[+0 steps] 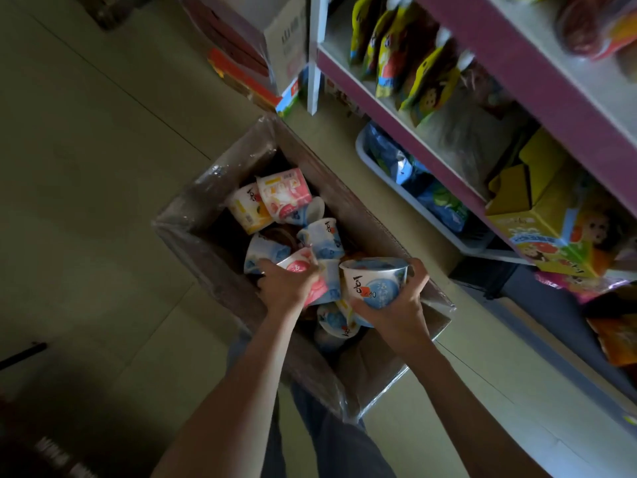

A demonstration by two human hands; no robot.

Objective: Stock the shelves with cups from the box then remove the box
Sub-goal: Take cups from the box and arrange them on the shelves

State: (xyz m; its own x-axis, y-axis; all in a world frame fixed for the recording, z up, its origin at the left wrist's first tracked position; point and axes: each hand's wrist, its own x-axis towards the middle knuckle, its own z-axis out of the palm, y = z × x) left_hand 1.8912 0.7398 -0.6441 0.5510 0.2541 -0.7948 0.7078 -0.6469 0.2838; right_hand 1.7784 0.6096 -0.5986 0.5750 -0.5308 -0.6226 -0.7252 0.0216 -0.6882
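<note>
- Box (206,250): you are facing an open brown cardboard carton. Its walls and flaps are wrapped in crinkled clear film that is catching the light.
- Right hand (396,307): over the box's near right corner, your fingers are curling round a blue cup (375,282), gripping it firmly. It is a tapered round tub with a silvery rim. It is showing dark lettering and a small red mark, too tilted to read with certainty.
- Left hand (289,284): just inside the box's near left wall, your fingers are closing round a pink-and-white cup (305,267) and holding it.
- Loose cups (325,236): more tubs of the same shape are lying tumbled inside the box. A pink one (286,196) and a yellow one (246,210) are resting at its far end.
- Shelf unit (413,132): to the right of the box, pink-edged boards are carrying glossy yellow cartoon pouches (431,81) and a yellow printed carton (544,208), whose printing is blurring beyond reading.
- Basket (375,163): beside the box's far right wall, a white plastic tray is holding shiny blue packets.
</note>
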